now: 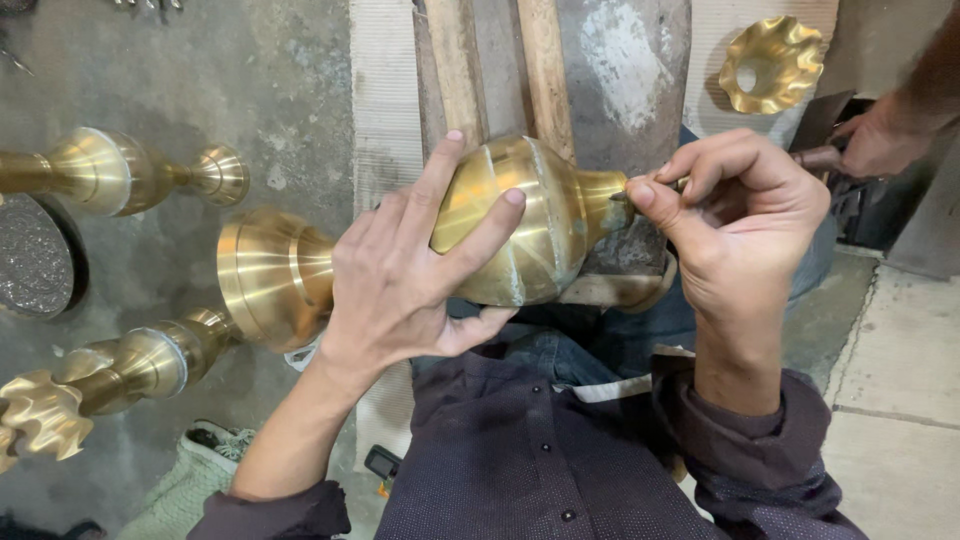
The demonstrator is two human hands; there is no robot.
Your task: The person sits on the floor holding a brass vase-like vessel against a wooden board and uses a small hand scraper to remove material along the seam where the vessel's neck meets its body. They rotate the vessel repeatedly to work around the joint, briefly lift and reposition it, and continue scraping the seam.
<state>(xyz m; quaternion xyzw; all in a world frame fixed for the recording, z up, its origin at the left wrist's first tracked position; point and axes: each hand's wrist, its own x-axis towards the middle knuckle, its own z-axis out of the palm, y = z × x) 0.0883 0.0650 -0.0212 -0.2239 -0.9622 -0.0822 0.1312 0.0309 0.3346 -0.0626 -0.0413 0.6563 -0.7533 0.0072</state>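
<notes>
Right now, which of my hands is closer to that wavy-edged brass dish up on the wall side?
Right. Your right hand is at the brass vase's neck, just below and left of the wavy-edged brass dish. Your left hand grips the vase's body, farther left.

We see a brass vase (525,225) in warm golden yellow, its rounded body crossed by pale lengthwise stripes and dulled with a greenish-grey tarnish toward the near side. Its flared base (272,278) at the left shines brighter gold with fine concentric rings. The two brass stands (110,172) at the far left and near left are the same polished gold, the near one (95,385) ending in a wavy fluted rim. At the far right a scalloped brass dish (772,62) gleams yellow-gold. The floor (250,80) is mottled grey with pale patches. Our shirt (530,450) is dark purple with tiny light dots. A dark grey disc (35,258) at the left carries a dense embossed pattern.
</notes>
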